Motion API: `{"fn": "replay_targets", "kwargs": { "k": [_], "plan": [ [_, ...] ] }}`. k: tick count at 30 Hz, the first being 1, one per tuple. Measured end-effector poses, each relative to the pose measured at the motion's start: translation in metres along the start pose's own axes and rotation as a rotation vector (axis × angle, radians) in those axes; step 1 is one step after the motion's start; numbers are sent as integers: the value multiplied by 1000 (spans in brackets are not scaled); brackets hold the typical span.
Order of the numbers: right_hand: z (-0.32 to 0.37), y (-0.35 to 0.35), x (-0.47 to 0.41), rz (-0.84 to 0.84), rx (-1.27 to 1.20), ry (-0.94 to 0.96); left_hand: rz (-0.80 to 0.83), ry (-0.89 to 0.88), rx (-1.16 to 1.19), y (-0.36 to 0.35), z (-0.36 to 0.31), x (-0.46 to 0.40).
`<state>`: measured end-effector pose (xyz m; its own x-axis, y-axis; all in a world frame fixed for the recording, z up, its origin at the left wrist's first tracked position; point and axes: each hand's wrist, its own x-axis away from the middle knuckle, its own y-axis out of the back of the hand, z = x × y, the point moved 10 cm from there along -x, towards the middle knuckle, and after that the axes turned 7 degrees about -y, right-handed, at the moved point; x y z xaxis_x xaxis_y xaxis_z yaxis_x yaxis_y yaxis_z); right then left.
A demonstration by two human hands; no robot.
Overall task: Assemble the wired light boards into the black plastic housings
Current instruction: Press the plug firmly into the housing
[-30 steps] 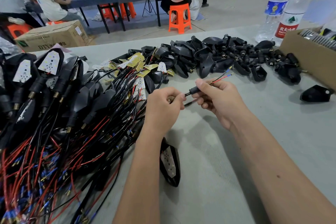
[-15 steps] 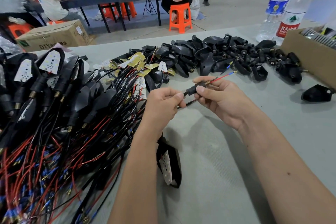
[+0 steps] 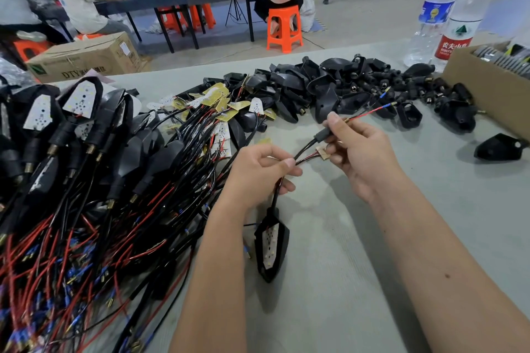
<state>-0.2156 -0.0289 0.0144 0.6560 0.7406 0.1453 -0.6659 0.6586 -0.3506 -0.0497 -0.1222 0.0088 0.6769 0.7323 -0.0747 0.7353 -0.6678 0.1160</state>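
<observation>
My left hand [image 3: 259, 173] pinches a black and red wire pair above the grey table. From that hand a black cable hangs down to an assembled black housing with a white light board [image 3: 271, 245], which lies by my left forearm. My right hand [image 3: 354, 149] grips a black sleeve [image 3: 321, 135] on the wires. Red and blue-tipped wire ends [image 3: 381, 107] stick out past my right thumb. A small light board [image 3: 322, 152] shows under my right fingers. Loose yellow and white light boards [image 3: 220, 103] lie at the table's middle back. Empty black housings [image 3: 324, 86] are heaped behind them.
A big tangle of finished housings with red and black wires [image 3: 86, 180] fills the left side. One single black housing [image 3: 499, 147] lies at right beside a cardboard box [image 3: 481, 86]. Two water bottles [image 3: 456, 11] stand at the back right. People sit at tables beyond.
My hands have drawn apart, the right one rising up and right, so more wire shows between them. A small board has appeared under my right fingers. The housing below hangs lower.
</observation>
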Motion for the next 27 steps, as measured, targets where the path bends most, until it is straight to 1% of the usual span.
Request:
{"fn": "replay_targets", "kwargs": {
  "k": [4,10,16,23,27],
  "plan": [
    [-4,-11,3,49,92,-12,-3,-57,21,0,-5,0],
    [-7,-10,5,55,135,-75,-37,-108,70,-4,-9,-2],
    [-5,-10,4,72,183,-50,-39,-107,64,-4,-8,-3],
    [-12,-26,7,139,152,-57,-99,-151,10,-3,-14,-3],
    [-9,-21,5,105,163,-32,-98,-112,34,-3,-11,-3]
  ]
}}
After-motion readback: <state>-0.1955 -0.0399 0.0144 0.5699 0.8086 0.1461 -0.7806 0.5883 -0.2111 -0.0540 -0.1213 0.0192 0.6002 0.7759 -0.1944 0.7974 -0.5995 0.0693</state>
